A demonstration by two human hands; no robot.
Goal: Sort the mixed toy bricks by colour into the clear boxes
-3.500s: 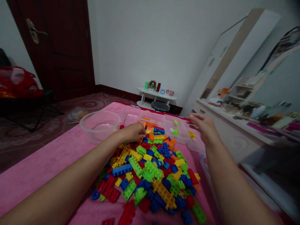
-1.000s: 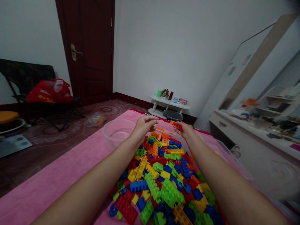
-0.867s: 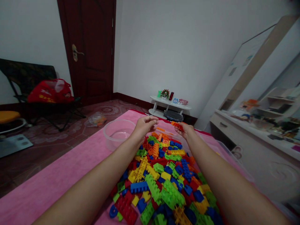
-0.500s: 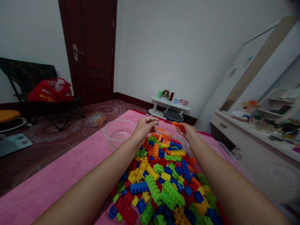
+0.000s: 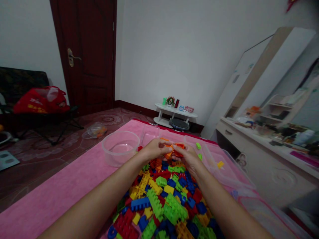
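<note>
My left hand (image 5: 155,149) and my right hand (image 5: 187,155) meet over the far end of a big heap of toy building bricks (image 5: 171,207). An orange brick (image 5: 169,154) is pinched in the left fingers. Close against it, the right fingers grip a darker orange brick (image 5: 178,149). Whether the two bricks are joined I cannot tell, as fingers cover parts of them. The heap below mixes red, blue, green, yellow and orange pieces, several of them long and studded.
A round clear tub (image 5: 121,147) stands left of my left hand on the pink cloth (image 5: 82,186). Behind it is a clear rectangular box (image 5: 150,132). At right, a clear container (image 5: 225,171) has a yellow brick (image 5: 220,164) in it. A dresser (image 5: 264,156) borders the right side.
My hands have come together; the right moved left with orange brick. The left now holds an orange brick too. The view has turned slightly right, showing more containers there.
</note>
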